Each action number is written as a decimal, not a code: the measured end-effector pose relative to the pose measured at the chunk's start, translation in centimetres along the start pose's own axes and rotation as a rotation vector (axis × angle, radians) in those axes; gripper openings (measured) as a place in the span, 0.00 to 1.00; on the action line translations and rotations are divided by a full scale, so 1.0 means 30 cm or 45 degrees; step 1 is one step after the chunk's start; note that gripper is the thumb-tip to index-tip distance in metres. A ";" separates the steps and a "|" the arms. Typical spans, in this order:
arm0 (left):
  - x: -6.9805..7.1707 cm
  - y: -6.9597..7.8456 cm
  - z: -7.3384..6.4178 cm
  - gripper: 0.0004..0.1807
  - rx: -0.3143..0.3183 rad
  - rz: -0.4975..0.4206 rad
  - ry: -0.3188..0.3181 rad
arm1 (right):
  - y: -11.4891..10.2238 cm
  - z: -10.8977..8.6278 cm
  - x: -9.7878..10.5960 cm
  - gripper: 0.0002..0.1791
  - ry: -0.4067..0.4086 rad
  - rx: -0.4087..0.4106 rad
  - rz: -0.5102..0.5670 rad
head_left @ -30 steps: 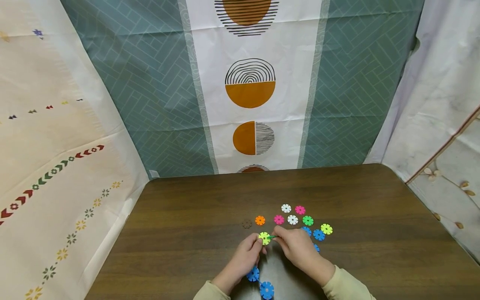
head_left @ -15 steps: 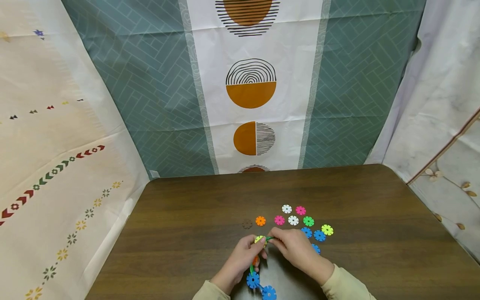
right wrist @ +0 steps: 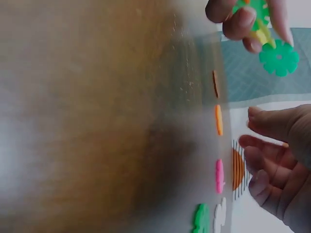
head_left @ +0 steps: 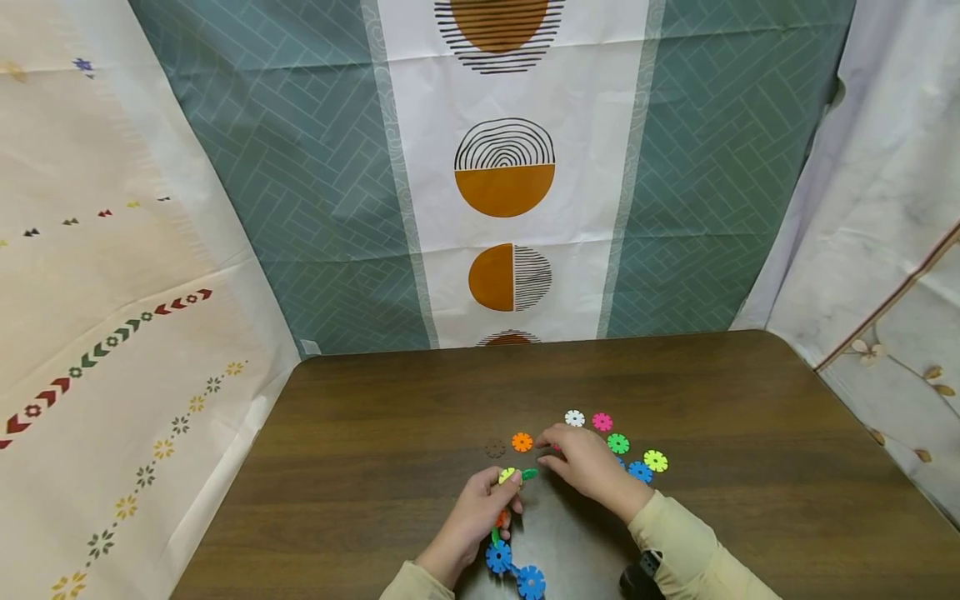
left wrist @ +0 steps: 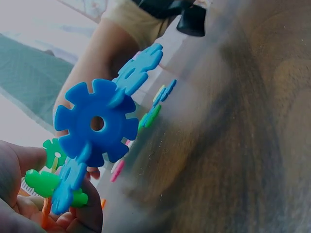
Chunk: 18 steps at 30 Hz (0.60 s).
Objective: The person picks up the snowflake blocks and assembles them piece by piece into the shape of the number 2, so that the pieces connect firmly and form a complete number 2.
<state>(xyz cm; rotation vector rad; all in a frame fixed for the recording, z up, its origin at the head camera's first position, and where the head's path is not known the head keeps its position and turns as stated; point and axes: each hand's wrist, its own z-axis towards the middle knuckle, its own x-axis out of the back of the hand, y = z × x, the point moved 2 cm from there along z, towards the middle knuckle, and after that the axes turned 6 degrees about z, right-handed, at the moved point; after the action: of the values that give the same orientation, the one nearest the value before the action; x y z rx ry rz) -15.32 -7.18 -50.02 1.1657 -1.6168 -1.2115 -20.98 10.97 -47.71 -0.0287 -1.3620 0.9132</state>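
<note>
In the head view my left hand pinches a chain of notched plastic discs. A yellow disc shows at its fingertips, and a green disc sticks out to the right. Blue discs hang below the palm; the left wrist view shows a large blue disc slotted between others, plus green and orange ones by the fingers. My right hand hovers over loose discs, thumb and fingers apart and holding nothing. It partly hides a pink disc, which the right wrist view shows as a pink disc on edge.
On the brown table lie several loose discs: brown, orange, white, pink, green, blue and yellow. A black wrist device sits by the right sleeve.
My right hand has let go of the green disc and moved up and right toward the loose discs. My left hand has drawn slightly left and down with the chain.
</note>
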 end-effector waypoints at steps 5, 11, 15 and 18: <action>-0.001 0.000 -0.002 0.21 0.007 -0.010 -0.016 | 0.011 0.045 -0.022 0.18 -0.110 0.033 -0.085; -0.004 0.009 -0.006 0.22 0.010 -0.013 -0.037 | 0.012 0.083 -0.054 0.20 -0.217 0.009 -0.075; -0.003 0.012 -0.006 0.22 0.007 0.001 -0.035 | 0.014 0.097 -0.064 0.15 -0.180 0.027 -0.113; -0.004 0.015 -0.004 0.22 0.008 0.005 -0.036 | 0.017 0.102 -0.065 0.12 -0.138 0.053 -0.154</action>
<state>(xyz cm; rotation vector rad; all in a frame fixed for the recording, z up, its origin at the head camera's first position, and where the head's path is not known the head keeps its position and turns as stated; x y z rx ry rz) -15.28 -7.04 -49.57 1.1530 -1.6443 -1.2263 -23.68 8.74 -48.74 0.1354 -1.4290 0.8511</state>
